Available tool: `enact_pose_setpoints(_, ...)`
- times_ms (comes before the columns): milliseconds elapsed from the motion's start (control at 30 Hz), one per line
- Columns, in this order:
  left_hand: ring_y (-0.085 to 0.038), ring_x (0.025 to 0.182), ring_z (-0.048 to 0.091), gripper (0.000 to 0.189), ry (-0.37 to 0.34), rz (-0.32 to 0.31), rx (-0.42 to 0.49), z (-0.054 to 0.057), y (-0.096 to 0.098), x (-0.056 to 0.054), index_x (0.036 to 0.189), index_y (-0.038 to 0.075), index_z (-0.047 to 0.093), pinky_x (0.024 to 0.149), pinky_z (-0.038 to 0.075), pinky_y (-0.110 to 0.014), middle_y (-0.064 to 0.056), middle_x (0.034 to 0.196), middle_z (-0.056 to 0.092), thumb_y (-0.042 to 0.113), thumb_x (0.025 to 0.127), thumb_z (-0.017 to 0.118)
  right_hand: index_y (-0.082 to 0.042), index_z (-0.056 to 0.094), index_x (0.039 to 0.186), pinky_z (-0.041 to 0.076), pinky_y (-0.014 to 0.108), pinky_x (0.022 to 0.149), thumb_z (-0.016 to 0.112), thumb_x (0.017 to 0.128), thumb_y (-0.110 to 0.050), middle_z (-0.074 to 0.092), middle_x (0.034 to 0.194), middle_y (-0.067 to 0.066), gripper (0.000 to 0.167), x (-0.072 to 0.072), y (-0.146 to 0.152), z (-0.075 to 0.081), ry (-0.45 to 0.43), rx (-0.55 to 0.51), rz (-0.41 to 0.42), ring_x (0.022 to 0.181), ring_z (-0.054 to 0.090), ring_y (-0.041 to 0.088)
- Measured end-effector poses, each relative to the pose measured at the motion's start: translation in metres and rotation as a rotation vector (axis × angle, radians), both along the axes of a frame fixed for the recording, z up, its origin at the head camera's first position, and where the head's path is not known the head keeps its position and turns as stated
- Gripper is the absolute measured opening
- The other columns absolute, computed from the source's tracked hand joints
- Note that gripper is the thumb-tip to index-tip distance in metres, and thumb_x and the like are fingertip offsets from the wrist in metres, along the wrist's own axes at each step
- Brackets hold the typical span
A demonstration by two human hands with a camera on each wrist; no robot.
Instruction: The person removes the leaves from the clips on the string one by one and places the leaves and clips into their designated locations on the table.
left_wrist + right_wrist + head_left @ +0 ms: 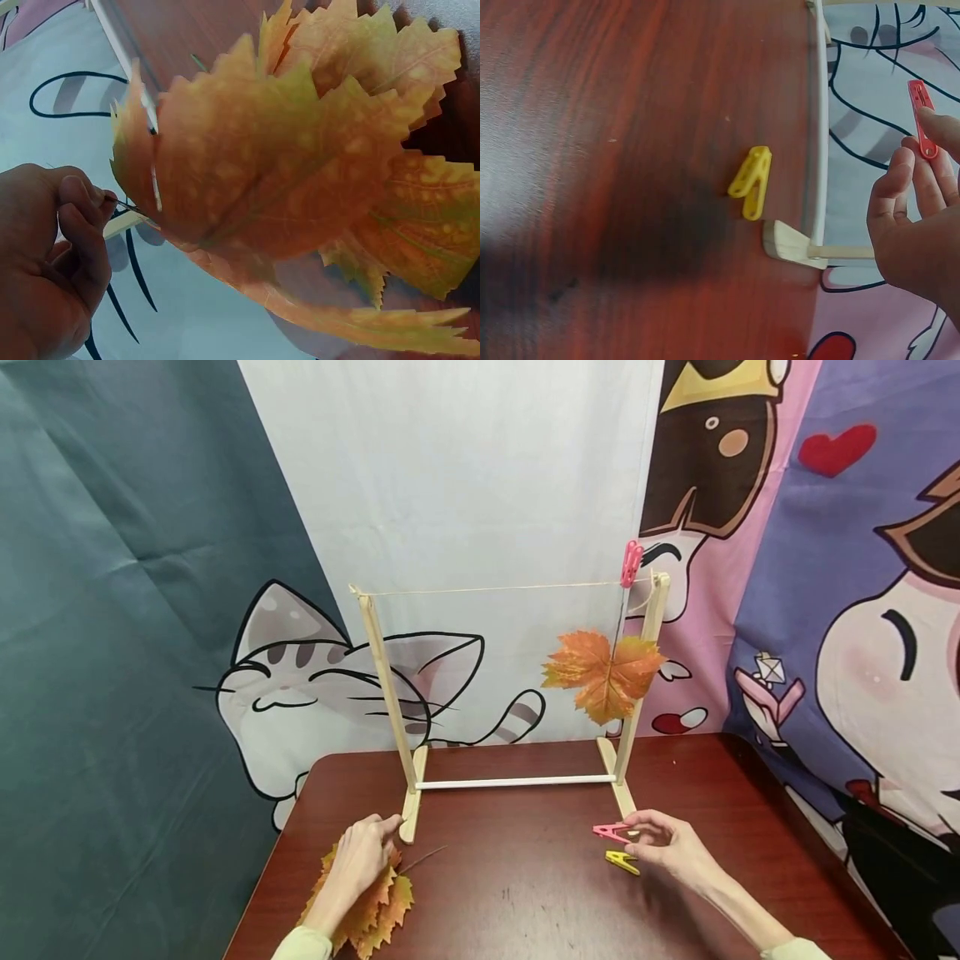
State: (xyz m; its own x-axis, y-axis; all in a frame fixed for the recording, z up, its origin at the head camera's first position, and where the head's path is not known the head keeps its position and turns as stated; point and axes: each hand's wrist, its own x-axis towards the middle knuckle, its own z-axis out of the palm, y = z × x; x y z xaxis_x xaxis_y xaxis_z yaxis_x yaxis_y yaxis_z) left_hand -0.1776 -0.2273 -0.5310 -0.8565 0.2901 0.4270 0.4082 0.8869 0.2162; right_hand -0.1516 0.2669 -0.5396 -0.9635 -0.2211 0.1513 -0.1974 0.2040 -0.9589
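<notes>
My left hand (362,853) pinches the thin stem of an orange-yellow artificial maple leaf (255,165), as the left wrist view shows. Beneath it, more leaves (386,914) lie on the table's left side. Over on the right, my right hand (675,847) holds a pink clothespin (921,116) between thumb and fingers, above the tabletop. A yellow clothespin (622,862) lies on the table just below that hand. Another maple leaf (603,672) hangs by its stem from a pink clothespin (632,564) at the right end of the string (487,588).
A wooden frame (386,685) stands at the back of the brown table (510,885), its two posts joined by a white rod (517,782) low down and the string on top. Behind it hangs a cartoon-printed cloth (465,468).
</notes>
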Motion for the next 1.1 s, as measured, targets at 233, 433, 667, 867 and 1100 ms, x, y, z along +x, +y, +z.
enact_pose_setpoints(233,-0.02,0.056,0.055,0.038,-0.015,0.009,-0.019,-0.005,0.001,0.0,0.103,0.011,0.078,0.046,0.04,-0.032,0.002,0.071,0.056,-0.007,0.071,0.077,0.006,0.063,0.112,0.046,0.024,0.053,0.076,0.082,0.004,0.069,0.084,0.016,0.033,0.005,-0.002,-0.016,-0.058,-0.025,-0.001,0.067,0.063,0.013)
enact_pose_setpoints(433,-0.017,0.055,0.051,0.036,-0.034,0.011,-0.02,-0.009,0.001,0.001,0.101,0.013,0.079,0.046,0.039,-0.032,0.004,0.067,0.051,-0.006,0.071,0.076,0.006,0.063,0.111,0.05,0.025,0.058,0.076,0.082,0.005,0.07,0.095,0.022,0.032,0.009,-0.004,-0.033,-0.067,-0.03,-0.029,0.071,0.065,0.011)
enact_pose_setpoints(667,-0.015,0.054,0.05,0.035,0.004,-0.012,0.009,-0.02,-0.001,0.001,0.098,0.012,0.079,0.046,0.039,-0.031,0.005,0.068,0.053,-0.005,0.068,0.078,0.009,0.061,0.108,0.05,0.027,0.053,0.074,0.081,0.01,0.069,0.099,0.026,0.03,0.013,-0.006,-0.052,-0.045,-0.059,-0.023,0.066,0.063,0.011)
enact_pose_setpoints(867,-0.016,0.054,0.051,0.034,-0.004,-0.004,-0.012,-0.031,0.0,0.001,0.095,0.016,0.077,0.045,0.04,-0.032,0.005,0.068,0.052,-0.004,0.068,0.078,0.011,0.059,0.109,0.048,0.026,0.05,0.074,0.081,0.011,0.07,0.093,0.022,0.031,0.015,-0.005,-0.061,-0.054,-0.067,-0.005,0.063,0.063,0.012)
enact_pose_setpoints(1100,-0.017,0.053,0.05,0.034,-0.051,-0.003,-0.005,-0.04,0.003,0.003,0.096,0.017,0.078,0.044,0.039,-0.032,0.005,0.068,0.052,-0.004,0.069,0.076,0.009,0.061,0.106,0.043,0.021,0.049,0.077,0.078,0.009,0.069,0.094,0.023,0.032,0.019,-0.006,-0.073,-0.013,-0.024,-0.027,0.062,0.058,0.005)
